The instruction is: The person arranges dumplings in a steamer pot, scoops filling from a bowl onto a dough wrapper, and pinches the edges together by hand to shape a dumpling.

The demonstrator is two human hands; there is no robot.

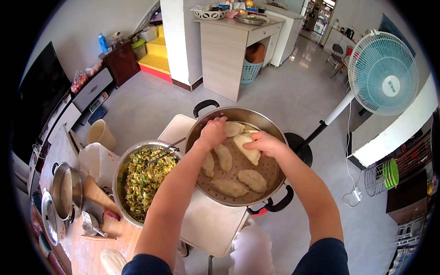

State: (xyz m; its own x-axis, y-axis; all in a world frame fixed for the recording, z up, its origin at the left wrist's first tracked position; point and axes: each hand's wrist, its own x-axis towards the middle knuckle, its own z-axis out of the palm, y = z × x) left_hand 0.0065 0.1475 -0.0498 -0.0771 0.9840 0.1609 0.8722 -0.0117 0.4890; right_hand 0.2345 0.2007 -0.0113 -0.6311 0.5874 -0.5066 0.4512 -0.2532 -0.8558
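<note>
My right hand (pixel 266 144) is closed on a pale, uncooked dumpling (pixel 248 150), holding it tilted over the steamer pot (pixel 273 120). My left hand (pixel 214 132) is over the pot's far left side, beside another dumpling (pixel 235 129); its fingers look loosely apart, with the tips partly hidden. Several more large, pleated dumplings (pixel 229 187) lie on the perforated steamer tray (pixel 235 171) inside the pot. To the left stands a metal bowl (pixel 120 201) of chopped green and yellow filling (pixel 147 176), with dark chopsticks (pixel 167 151) resting in it.
The pot stands on a pale stool-like surface (pixel 211 224). A wooden board (pixel 120 250) at lower left bears a dumpling (pixel 112 261) and a rolling pin (pixel 98 237). Another pot (pixel 67 190) is beyond it. A standing fan (pixel 384 75) and its cord (pixel 348 160) are at right.
</note>
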